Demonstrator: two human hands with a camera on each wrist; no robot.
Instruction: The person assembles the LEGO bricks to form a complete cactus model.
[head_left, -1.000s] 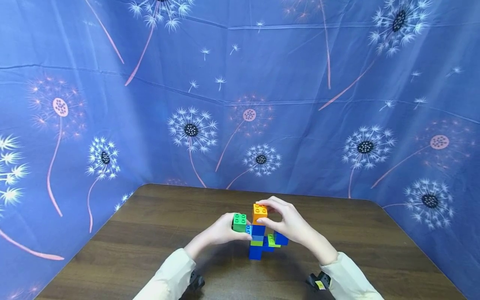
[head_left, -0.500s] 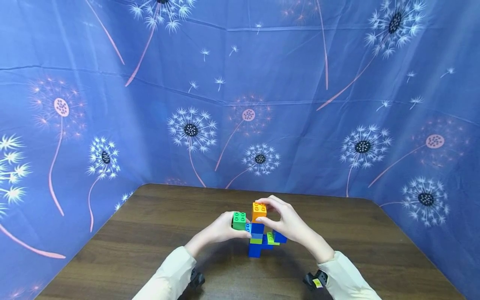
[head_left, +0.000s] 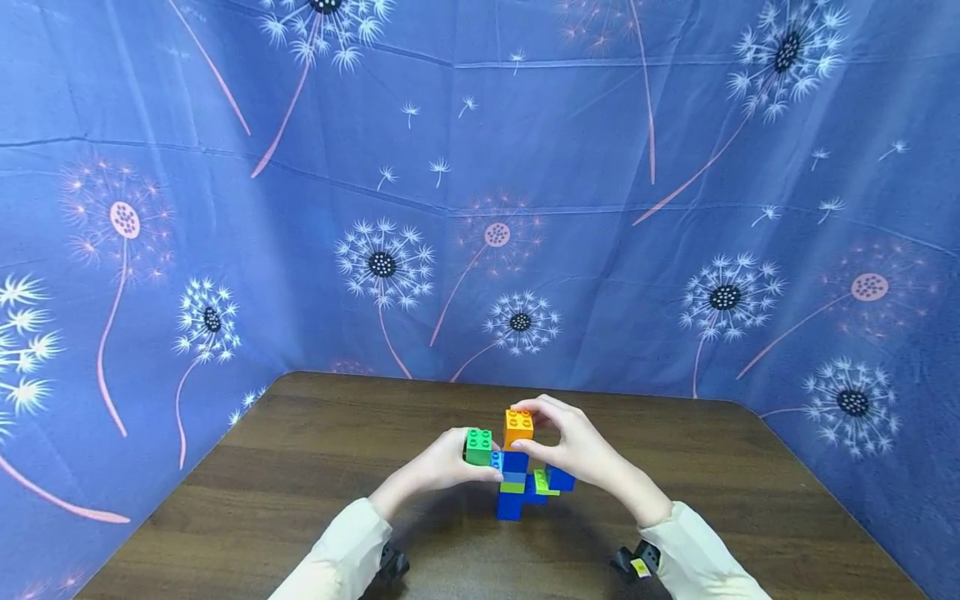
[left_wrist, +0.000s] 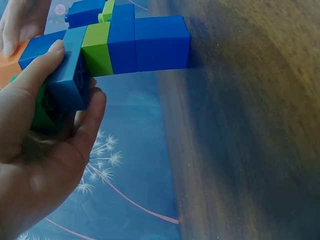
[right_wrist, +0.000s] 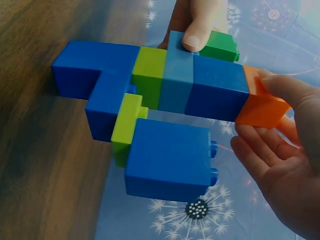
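A tower of toy building bricks stands upright on the wooden table, its bottom blue brick (head_left: 509,507) lowest. My right hand (head_left: 573,446) pinches the orange brick (head_left: 518,429) at the top, which sits against a dark blue brick (right_wrist: 217,87). Below that, a lighter blue brick (left_wrist: 70,75) juts left and bears a green brick (head_left: 479,447). The left hand (head_left: 442,460) grips this jutting part, thumb on the lighter blue brick. Under it lies a lime brick (right_wrist: 147,70). To the right, a side branch carries a thin lime piece (right_wrist: 125,125) and a large blue brick (right_wrist: 167,155).
The brown wooden table (head_left: 300,467) spreads around the tower, with its back edge near the hands. Behind it hangs a blue cloth (head_left: 600,292) printed with dandelions. Black wrist devices (head_left: 636,561) sit under both sleeves.
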